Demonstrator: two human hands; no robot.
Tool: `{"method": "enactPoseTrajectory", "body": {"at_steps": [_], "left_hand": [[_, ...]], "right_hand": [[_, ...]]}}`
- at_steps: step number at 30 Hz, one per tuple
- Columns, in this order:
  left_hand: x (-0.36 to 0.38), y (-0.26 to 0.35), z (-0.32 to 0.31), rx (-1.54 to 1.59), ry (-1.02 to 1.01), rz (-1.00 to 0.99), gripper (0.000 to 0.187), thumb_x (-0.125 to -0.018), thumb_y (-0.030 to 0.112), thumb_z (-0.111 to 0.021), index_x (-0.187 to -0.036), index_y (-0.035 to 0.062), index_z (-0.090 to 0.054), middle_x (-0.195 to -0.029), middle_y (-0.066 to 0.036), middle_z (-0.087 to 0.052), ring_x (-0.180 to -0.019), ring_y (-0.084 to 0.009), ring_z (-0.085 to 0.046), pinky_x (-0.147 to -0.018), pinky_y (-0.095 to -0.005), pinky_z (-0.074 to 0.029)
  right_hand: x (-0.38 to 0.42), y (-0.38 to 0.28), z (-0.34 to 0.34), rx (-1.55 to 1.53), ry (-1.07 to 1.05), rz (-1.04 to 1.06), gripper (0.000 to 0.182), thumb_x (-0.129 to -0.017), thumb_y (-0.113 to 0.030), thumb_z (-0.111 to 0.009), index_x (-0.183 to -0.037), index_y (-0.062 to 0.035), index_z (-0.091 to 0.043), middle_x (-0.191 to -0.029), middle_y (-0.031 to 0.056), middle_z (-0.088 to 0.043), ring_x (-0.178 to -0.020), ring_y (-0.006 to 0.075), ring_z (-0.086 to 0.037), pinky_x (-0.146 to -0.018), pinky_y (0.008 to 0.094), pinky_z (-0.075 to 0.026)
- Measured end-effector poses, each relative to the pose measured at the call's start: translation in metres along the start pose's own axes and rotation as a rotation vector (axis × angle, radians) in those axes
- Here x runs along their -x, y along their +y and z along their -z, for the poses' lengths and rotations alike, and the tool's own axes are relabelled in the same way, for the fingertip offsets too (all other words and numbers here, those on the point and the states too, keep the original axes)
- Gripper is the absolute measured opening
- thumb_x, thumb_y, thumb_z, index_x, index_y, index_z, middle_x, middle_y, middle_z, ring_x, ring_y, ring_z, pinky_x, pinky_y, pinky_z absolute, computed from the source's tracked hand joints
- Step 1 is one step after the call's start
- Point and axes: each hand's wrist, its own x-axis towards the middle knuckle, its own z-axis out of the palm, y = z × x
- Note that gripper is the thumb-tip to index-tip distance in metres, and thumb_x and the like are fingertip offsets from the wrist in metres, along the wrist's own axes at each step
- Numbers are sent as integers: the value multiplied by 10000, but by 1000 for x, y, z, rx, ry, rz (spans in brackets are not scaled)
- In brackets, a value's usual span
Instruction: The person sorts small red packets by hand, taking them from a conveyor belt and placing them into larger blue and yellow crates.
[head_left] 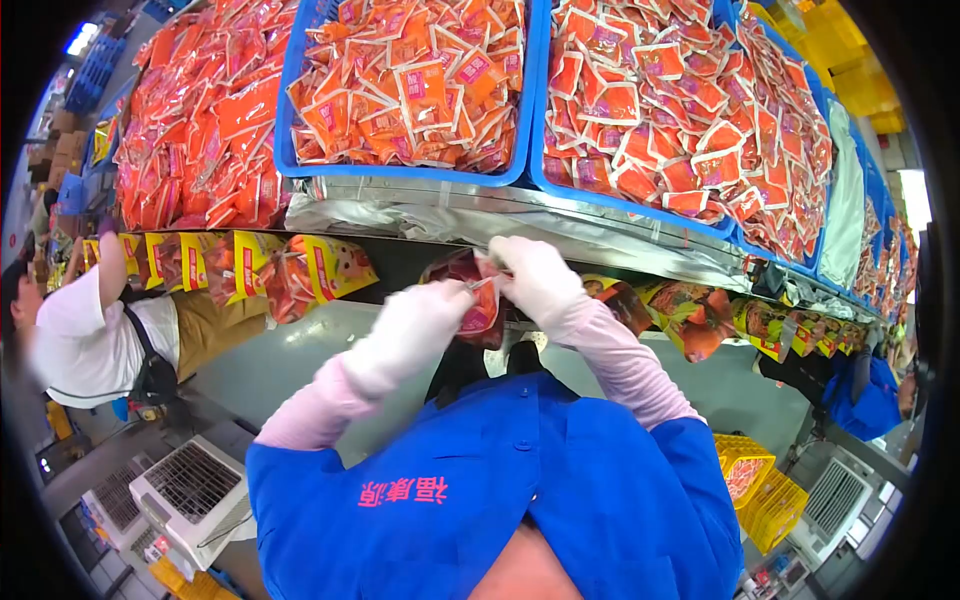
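In the head view both white-gloved hands meet over a red and clear bag at the dark belt in front of my chest. My left hand is closed at the bag's left side, its fingertips pinched near the top. My right hand has its fingers closed on the upper right edge of the same bag. Just beyond the hands, a blue crate and its neighbours hold many small red packets. The lower part of the bag is partly hidden by the left hand.
Yellow and red bags line the belt to the left, and more bags stand to the right. A person in a white shirt is at the left; another in blue is at the far right. Yellow crates sit lower right.
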Motion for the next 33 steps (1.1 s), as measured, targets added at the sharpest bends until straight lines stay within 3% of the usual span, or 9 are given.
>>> {"method": "enactPoseTrajectory", "body": {"at_steps": [4,6,9,11,12,19,23,31,33], "left_hand": [[-43,-59,-142,-517,-352,220,180,-857,113,-591,-1011,67,-671,-1033,-89,-712,-896,-232,-704,-711,-353,-564],[-51,-139,-249,263,124,648,202,-974,230,-519,-1047,134,-682,-1029,-64,-720,-913,-218,-701,-758,-344,-535],[-48,-112,-179,-549,-211,124,238,-879,302,-660,-1002,112,-736,-1014,-57,-750,-918,-274,-732,-753,-405,-561],[-41,-54,-64,-252,-112,39,255,-824,291,-702,-963,81,-743,-948,-63,-755,-838,-307,-732,-722,-445,-566],[-40,-59,-41,-240,-489,168,216,-807,276,-685,-905,93,-747,-889,-106,-742,-806,-346,-717,-724,-462,-565],[-158,-91,49,-361,478,251,395,-871,322,-708,-1151,58,-621,-1084,-185,-649,-965,-367,-661,-816,-460,-543],[-227,-154,20,-143,461,691,484,-837,330,-736,-1218,59,-609,-1138,-196,-656,-1048,-372,-658,-856,-468,-536],[-72,-68,65,595,449,121,241,-857,-32,-603,-1067,19,-707,-965,-129,-690,-778,-187,-664,-729,-304,-528],[-32,-31,49,471,380,-134,360,-716,-119,-622,-1023,44,-717,-1032,-109,-703,-925,-257,-678,-819,-337,-540]], "right_hand": [[7,-18,-6,52,-25,67,133,-923,-168,-592,-1002,-63,-578,-945,208,-614,-852,414,-644,-727,487,-516],[30,-26,21,-128,38,57,144,-941,-186,-604,-1018,-67,-584,-958,188,-609,-855,407,-646,-751,474,-518],[81,-23,103,128,19,53,179,-812,-108,-630,-990,-92,-610,-926,106,-601,-928,322,-634,-759,424,-526],[100,-9,100,351,-135,44,160,-818,-106,-631,-977,-120,-632,-905,83,-607,-908,291,-654,-742,417,-540],[101,5,79,459,-237,7,153,-825,-110,-624,-977,-117,-643,-911,82,-624,-907,280,-661,-735,414,-550],[35,74,-96,472,-247,-155,210,-909,-149,-550,-1024,-25,-674,-1027,190,-706,-911,340,-712,-748,434,-575],[21,51,-79,391,-77,-249,232,-916,-112,-520,-1025,-2,-692,-953,228,-720,-844,342,-724,-742,432,-580],[-6,6,-11,-18,-568,-168,321,-804,-325,-679,-1000,-81,-748,-979,181,-720,-907,370,-690,-846,457,-536],[5,3,48,137,66,-43,231,-794,-290,-666,-815,-84,-769,-824,190,-708,-818,369,-698,-763,467,-554]]}}
